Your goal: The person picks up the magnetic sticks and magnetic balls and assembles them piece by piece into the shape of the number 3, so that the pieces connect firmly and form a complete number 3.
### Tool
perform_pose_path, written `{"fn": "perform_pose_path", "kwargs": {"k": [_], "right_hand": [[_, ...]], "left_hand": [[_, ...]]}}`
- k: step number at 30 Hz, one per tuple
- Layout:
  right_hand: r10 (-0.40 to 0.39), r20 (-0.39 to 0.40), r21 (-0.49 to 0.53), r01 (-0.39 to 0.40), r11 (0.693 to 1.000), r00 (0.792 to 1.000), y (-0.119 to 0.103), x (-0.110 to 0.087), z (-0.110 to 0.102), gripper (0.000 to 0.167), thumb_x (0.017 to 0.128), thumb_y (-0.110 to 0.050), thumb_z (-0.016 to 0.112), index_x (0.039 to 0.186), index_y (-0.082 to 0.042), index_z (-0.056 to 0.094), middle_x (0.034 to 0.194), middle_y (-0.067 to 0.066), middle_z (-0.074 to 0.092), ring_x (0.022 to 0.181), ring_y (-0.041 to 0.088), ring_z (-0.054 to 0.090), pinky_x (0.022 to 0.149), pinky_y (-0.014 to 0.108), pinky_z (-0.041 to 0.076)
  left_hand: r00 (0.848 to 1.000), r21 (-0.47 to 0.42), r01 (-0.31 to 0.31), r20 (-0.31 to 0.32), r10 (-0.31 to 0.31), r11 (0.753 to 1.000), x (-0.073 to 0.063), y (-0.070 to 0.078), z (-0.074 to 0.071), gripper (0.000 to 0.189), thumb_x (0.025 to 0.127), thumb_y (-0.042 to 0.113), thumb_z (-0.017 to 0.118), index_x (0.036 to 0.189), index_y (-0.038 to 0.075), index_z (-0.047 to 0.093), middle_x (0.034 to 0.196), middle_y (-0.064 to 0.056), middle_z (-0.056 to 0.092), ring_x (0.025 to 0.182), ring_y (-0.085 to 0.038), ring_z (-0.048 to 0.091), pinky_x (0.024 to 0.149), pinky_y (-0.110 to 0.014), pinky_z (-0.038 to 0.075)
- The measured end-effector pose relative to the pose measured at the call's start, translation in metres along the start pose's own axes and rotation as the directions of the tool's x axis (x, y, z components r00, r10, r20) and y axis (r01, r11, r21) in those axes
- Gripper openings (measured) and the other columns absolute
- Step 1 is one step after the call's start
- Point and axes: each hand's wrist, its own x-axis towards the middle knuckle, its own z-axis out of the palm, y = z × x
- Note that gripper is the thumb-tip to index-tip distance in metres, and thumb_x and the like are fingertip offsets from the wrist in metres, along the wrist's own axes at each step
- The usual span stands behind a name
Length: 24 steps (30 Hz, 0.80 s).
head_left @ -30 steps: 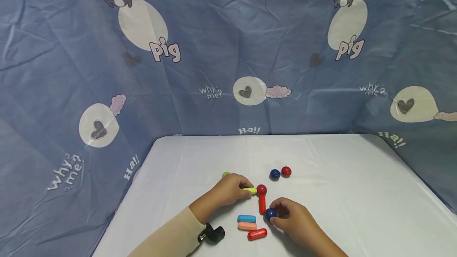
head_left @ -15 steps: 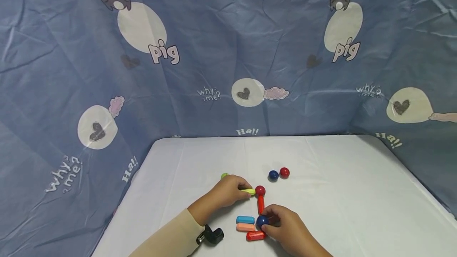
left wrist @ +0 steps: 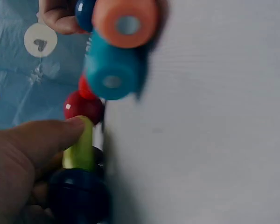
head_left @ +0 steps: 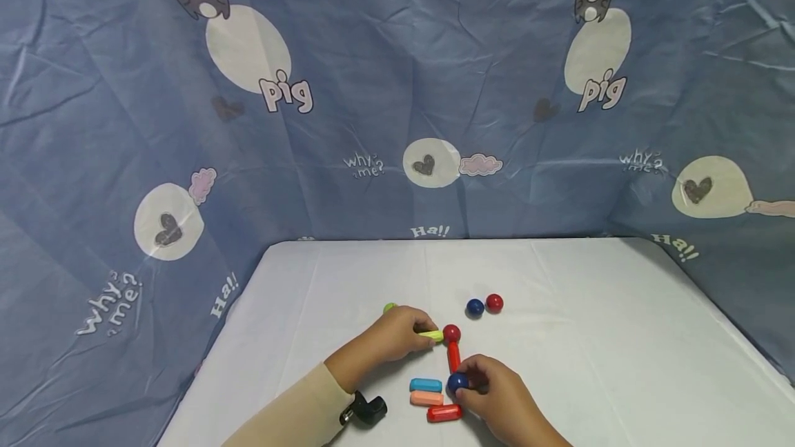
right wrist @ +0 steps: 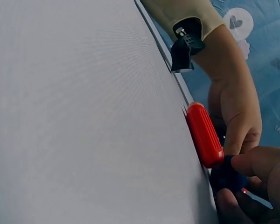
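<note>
Left hand [head_left: 399,334]: pinches the yellow-green plastic-looking rod [head_left: 432,336], its end at the glossy red ball [head_left: 451,333].
Right hand [head_left: 498,393]: grips the glossy dark-blue ball [head_left: 457,382], near the slim red plastic-looking rod [head_left: 454,356].
Joint risk: we judge sideways tugging could part them.

All the readable wording is printed on the blue cloth [head_left: 360,40]. In the head view, "pig" [head_left: 286,92] stands in pale letters at upper left and again at upper right. "why me?" [head_left: 365,163] appears three times: near the middle, at right and, slanted, at lower left. "Ha!!" [head_left: 430,232] also shows three times, lower down: centre, left and right. The wrist views catch only blurred or cut-off lettering.
</note>
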Motion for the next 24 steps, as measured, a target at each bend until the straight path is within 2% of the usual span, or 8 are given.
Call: {"fn": "perform_pose_path", "kwargs": {"k": [3, 6, 9, 12, 14, 16, 20, 24], "right_hand": [[-0.006, 0.009, 0.010, 0.006, 1.000, 1.000, 0.001, -0.001, -0.001, 0.032, 0.085, -0.021, 0.087, 0.111, -0.013, 0.070, 0.099, -0.003, 0.070, 0.093, 0.015, 0.065, 0.091, 0.045, 0.060], [-0.019, 0.018, 0.019, 0.018, 1.000, 1.000, 0.003, -0.002, -0.003, 0.030, 0.086, -0.021, 0.086, 0.110, -0.014, 0.070, 0.098, -0.004, 0.071, 0.093, 0.015, 0.066, 0.092, 0.047, 0.060], [-0.035, 0.018, 0.024, 0.034, 0.999, 0.999, 0.005, -0.002, -0.004, 0.029, 0.087, -0.022, 0.086, 0.110, -0.014, 0.070, 0.098, -0.004, 0.071, 0.093, 0.014, 0.066, 0.092, 0.047, 0.060], [-0.044, 0.025, 0.035, 0.043, 0.998, 0.999, 0.007, -0.002, -0.005, 0.030, 0.087, -0.023, 0.085, 0.111, -0.014, 0.070, 0.099, -0.004, 0.070, 0.093, 0.015, 0.066, 0.091, 0.046, 0.060], [-0.041, 0.033, 0.040, 0.039, 0.998, 0.999, 0.009, -0.001, -0.004, 0.029, 0.087, -0.023, 0.085, 0.111, -0.014, 0.070, 0.098, -0.004, 0.070, 0.094, 0.015, 0.066, 0.090, 0.046, 0.059], [-0.039, 0.042, 0.044, 0.037, 0.998, 0.998, 0.009, -0.001, -0.003, 0.030, 0.087, -0.023, 0.085, 0.111, -0.015, 0.070, 0.099, -0.004, 0.070, 0.094, 0.015, 0.066, 0.090, 0.046, 0.059], [-0.041, 0.044, 0.046, 0.039, 0.998, 0.998, 0.009, -0.001, -0.003, 0.030, 0.087, -0.024, 0.085, 0.111, -0.015, 0.070, 0.100, -0.004, 0.071, 0.095, 0.015, 0.066, 0.090, 0.046, 0.059], [-0.050, 0.037, 0.053, 0.048, 0.997, 0.998, 0.010, -0.001, -0.005, 0.031, 0.087, -0.026, 0.085, 0.111, -0.015, 0.070, 0.101, -0.004, 0.070, 0.095, 0.015, 0.065, 0.089, 0.042, 0.060]], "left_hand": [[0.998, 0.120, -0.047, 0.044, 0.042, 0.992, 0.004, 0.007, -0.004, 0.024, 0.088, 0.026, 0.085, 0.110, 0.021, 0.078, 0.096, 0.012, 0.073, 0.088, -0.003, 0.063, 0.083, -0.027, 0.055], [0.983, 0.233, -0.174, 0.103, 0.153, 0.957, 0.008, 0.014, -0.007, 0.036, 0.090, 0.029, 0.085, 0.124, 0.025, 0.074, 0.114, 0.009, 0.070, 0.104, -0.004, 0.064, 0.095, -0.028, 0.054], [0.944, 0.275, -0.317, 0.182, 0.274, 0.908, 0.013, 0.018, -0.010, 0.043, 0.091, 0.027, 0.084, 0.131, 0.030, 0.072, 0.132, 0.008, 0.064, 0.123, -0.006, 0.059, 0.109, -0.031, 0.049], [0.900, 0.250, -0.410, 0.264, 0.346, 0.877, 0.019, 0.017, -0.009, 0.041, 0.091, 0.024, 0.084, 0.130, 0.033, 0.074, 0.138, 0.009, 0.061, 0.129, -0.006, 0.055, 0.114, -0.030, 0.044], [0.889, 0.235, -0.426, 0.290, 0.355, 0.874, 0.021, 0.014, -0.007, 0.037, 0.091, 0.024, 0.083, 0.127, 0.034, 0.076, 0.138, 0.010, 0.060, 0.128, -0.004, 0.054, 0.114, -0.029, 0.043], [0.883, 0.210, -0.430, 0.299, 0.361, 0.878, 0.023, 0.012, -0.004, 0.033, 0.091, 0.023, 0.084, 0.122, 0.032, 0.078, 0.133, 0.012, 0.061, 0.125, -0.002, 0.055, 0.112, -0.025, 0.044], [0.888, 0.188, -0.422, 0.282, 0.363, 0.887, 0.025, 0.011, -0.002, 0.029, 0.089, 0.021, 0.086, 0.115, 0.031, 0.081, 0.127, 0.012, 0.062, 0.120, 0.001, 0.056, 0.110, -0.022, 0.045], [0.884, 0.172, -0.427, 0.286, 0.370, 0.888, 0.028, 0.013, -0.004, 0.028, 0.087, 0.019, 0.087, 0.112, 0.030, 0.081, 0.125, 0.012, 0.062, 0.118, 0.001, 0.056, 0.109, -0.022, 0.045]]}}
